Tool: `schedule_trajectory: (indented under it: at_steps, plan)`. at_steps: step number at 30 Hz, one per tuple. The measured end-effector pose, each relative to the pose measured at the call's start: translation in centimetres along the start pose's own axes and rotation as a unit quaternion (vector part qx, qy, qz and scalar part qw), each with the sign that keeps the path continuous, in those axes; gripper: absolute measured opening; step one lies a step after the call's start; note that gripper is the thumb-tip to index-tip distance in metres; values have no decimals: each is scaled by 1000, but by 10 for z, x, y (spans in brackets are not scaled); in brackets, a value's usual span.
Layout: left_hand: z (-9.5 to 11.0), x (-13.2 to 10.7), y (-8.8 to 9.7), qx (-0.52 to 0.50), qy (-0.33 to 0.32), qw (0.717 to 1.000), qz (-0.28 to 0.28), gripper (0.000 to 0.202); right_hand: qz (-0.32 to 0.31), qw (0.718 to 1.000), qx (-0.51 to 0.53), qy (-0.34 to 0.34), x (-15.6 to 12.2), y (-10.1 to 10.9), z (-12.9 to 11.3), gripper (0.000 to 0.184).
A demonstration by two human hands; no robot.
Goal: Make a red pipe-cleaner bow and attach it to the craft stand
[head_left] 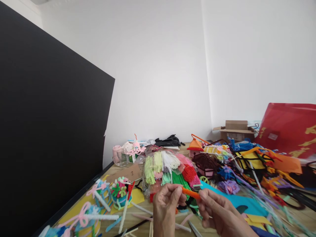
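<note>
An orange pipe cleaner [190, 193] is stretched between my two hands above the table. My left hand [168, 200] pinches its left end between thumb and fingers. The other end sits in the pinch of my right hand [213, 209]. Behind my hands lie bundles of pipe cleaners, among them a green bundle [182, 181] and a red bundle [189, 172]. Below and between the hands, the grey blades of what look like scissors [194, 228] rest on the table, their handles out of view.
Finished pipe-cleaner pieces, such as a flower pot [120, 194], stand at the left. A blue sheet [229, 200] lies right of centre. Heaped craft pieces, a cardboard box [237, 134] and a red bag [288, 128] occupy the right. A black panel [54, 98] rises at the left.
</note>
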State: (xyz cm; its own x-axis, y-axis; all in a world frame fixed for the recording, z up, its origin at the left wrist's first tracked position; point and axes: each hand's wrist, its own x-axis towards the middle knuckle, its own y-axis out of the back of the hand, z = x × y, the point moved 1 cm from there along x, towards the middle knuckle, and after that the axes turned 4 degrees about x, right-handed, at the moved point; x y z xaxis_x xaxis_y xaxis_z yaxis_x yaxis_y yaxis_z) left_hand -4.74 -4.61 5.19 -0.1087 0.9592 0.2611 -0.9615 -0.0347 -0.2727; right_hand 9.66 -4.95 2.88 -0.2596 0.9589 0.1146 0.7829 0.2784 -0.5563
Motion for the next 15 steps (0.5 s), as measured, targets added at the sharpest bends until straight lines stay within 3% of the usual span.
schedule_trajectory:
  at_steps: [5,11,15]
  plan:
    - [-11,8,3,-85,37,996,3,29,38,998,-43,22,-1,-2,-4,37]
    - [-17,9,4,-72,48,996,-6,29,35,986,-156,55,-6,-6,-10,29]
    - [-17,8,2,-58,58,996,-18,34,38,980,-179,82,-5,-3,-9,31]
